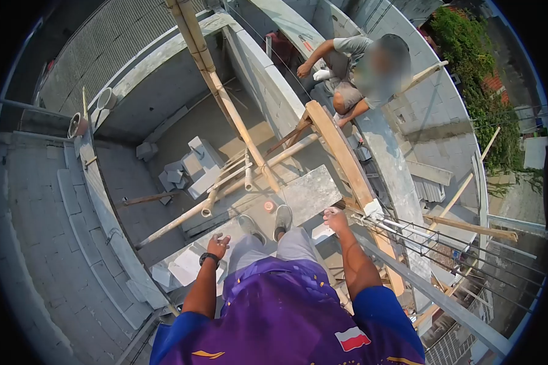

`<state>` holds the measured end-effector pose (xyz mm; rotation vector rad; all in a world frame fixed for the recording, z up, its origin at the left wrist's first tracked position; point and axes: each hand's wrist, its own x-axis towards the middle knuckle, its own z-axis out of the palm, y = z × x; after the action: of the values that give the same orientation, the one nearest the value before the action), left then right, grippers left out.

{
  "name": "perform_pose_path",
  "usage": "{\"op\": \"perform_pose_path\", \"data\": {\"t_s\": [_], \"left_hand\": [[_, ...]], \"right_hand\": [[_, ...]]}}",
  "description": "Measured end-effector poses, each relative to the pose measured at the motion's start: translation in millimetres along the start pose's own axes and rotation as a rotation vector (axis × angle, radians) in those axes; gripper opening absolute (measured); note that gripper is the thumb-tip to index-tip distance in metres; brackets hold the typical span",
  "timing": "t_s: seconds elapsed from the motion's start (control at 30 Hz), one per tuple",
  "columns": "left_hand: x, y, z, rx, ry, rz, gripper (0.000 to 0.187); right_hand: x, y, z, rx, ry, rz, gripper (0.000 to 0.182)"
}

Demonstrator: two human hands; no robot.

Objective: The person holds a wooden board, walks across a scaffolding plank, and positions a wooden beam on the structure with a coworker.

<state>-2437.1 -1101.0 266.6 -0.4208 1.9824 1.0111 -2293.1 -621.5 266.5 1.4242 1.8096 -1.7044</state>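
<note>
My left hand [218,244], with a dark watch on its wrist, hangs beside my left thigh. Its fingers are loosely bent and apart, and I see nothing in them. My right hand [335,220] is at the front edge of a grey board [313,190], with its fingers curled together. Whatever it may hold is too small to make out. Just below that hand is a white flat piece [323,233]. A small pink round object [269,206] lies by my shoes [282,219].
A person [371,70] squats on the wall top at upper right. A long wooden plank [341,152], steel rebar [469,255] and a grey metal bar [432,295] run along my right. Bamboo poles [225,103] cross ahead above a lower floor with white blocks [201,164].
</note>
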Motion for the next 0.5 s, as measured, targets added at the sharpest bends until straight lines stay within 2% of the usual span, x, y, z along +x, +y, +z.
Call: {"op": "perform_pose_path", "data": {"t_s": [0.07, 0.17, 0.3, 0.43, 0.5], "left_hand": [[12, 47, 6, 0.017, -0.007, 0.123, 0.067], [22, 105, 21, 0.006, -0.091, 0.249, 0.065], [80, 94, 42, 0.36, -0.152, 0.384, 0.057], [90, 87, 50, 0.519, -0.183, 0.104, 0.059], [98, 73, 59, 0.563, -0.155, 0.106, 0.058]], "right_hand": [[-9, 9, -18, 0.045, 0.076, 0.049, 0.025], [-13, 52, -32, 0.082, 0.178, 0.118, 0.02], [-22, 102, -40, 0.182, 0.212, 0.258, 0.024], [-34, 146, -26, 0.209, 0.16, 0.442, 0.024], [-26, 159, -24, 0.275, 0.139, 0.463, 0.024]]}}
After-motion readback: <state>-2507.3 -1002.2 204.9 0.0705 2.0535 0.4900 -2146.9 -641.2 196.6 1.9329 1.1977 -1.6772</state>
